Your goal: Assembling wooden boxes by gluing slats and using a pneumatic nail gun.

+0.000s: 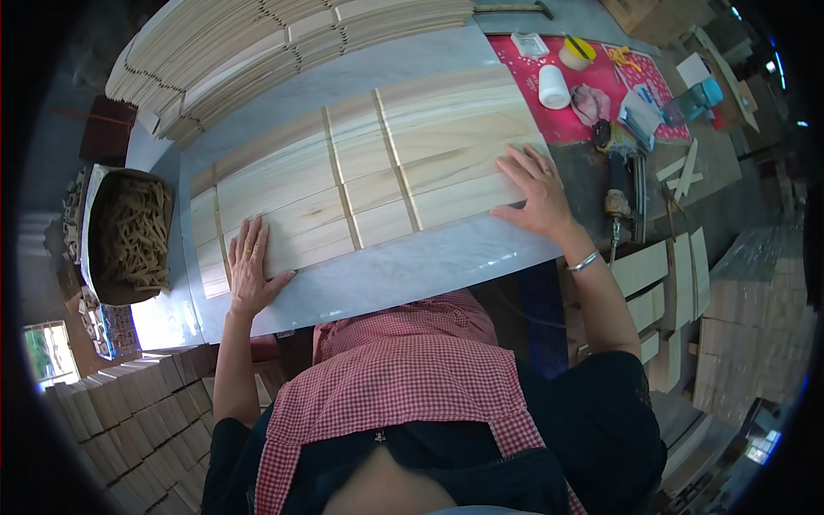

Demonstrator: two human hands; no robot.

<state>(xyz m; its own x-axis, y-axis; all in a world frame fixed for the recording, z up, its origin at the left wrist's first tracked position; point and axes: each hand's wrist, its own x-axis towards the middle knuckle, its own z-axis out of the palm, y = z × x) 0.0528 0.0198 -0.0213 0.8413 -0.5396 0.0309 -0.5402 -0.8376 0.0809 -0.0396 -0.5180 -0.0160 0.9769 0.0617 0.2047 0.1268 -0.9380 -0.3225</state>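
Checked apron [403, 378] is filling the near edge of the view, and just beyond it both hands are lying flat and spread on a panel of pale wooden boards [360, 184] laid edge to edge on the white bench [403, 270]. Left hand [251, 264] is pressing the panel's near left corner, fingers splayed, clamped on nothing; right hand [539, 193] is pressing the near right end, likewise flat and gripping nothing, so the hands are sitting well apart at opposite ends. Narrow darker strips [396, 163] are crossing the boards, and the boards look loose, so I judge that uneven pressure could be sliding one board out of line or opening a seam; the panel's near edge is lying close to the bench's edge, and a push toward the body could be tipping a board off. Left of the bench, a brown basket [129, 227] is holding a heap of short tan wooden pieces, too small to tell apart. Farther right, on a red mat [558, 124], a white cup [554, 86] is lying beside a yellow round tub [577, 53]; their contents are not showing. Beyond the panel, stacked slats [257, 60] are fanning along the bench's far end.
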